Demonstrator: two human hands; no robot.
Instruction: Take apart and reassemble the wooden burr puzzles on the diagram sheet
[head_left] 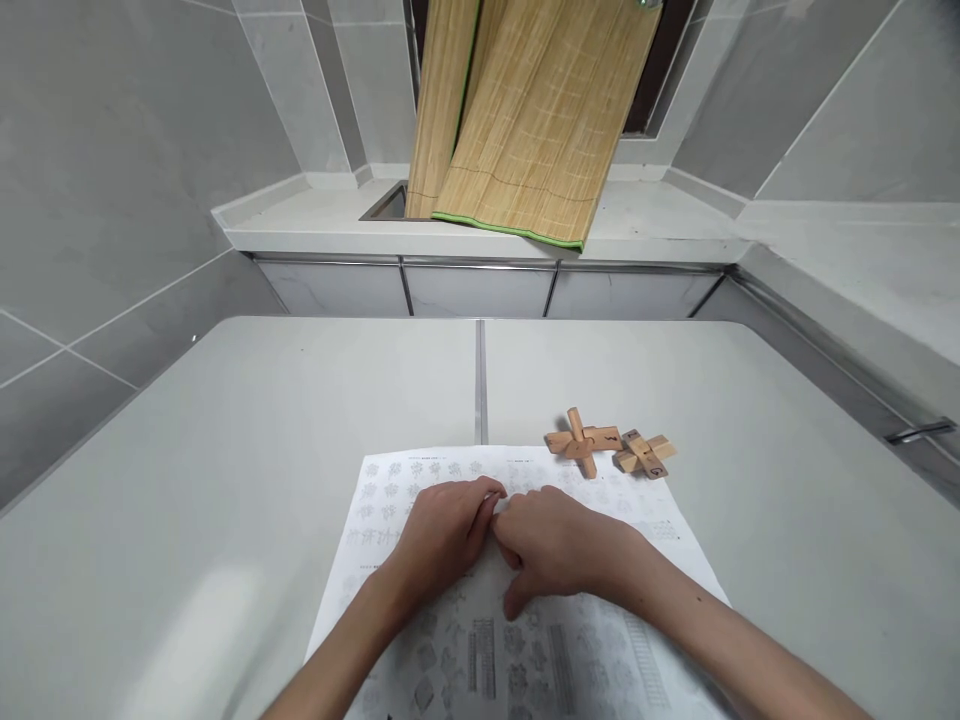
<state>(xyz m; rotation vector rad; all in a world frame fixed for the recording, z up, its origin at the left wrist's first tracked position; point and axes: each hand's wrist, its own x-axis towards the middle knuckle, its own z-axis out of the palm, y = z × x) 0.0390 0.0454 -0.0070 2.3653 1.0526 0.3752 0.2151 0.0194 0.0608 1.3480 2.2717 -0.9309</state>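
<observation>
My left hand [448, 525] is closed above a large printed paper sheet [345, 610], its fingers curled toward the middle. Meeting it at the fingertips is my right hand [553, 540], also closed, knuckles up and thumb pointing down toward the sheet. Whatever the two hands may hold is hidden behind the fingers. Past my right hand, at the sheet's far right edge, lies a wooden interlocking puzzle [579, 443] shaped like a cross. Beside it is a second wooden puzzle [645, 455] of crossed pieces with dark letters on them. Neither hand touches these two puzzles.
The sheet lies on a white table [225, 430] with a grey seam [481, 385] down its middle. Beyond stands a white counter [300, 222] with a bamboo mat [532, 130] leaning over a sink edge [382, 203]. Grey tiled walls [135, 150] close in both sides.
</observation>
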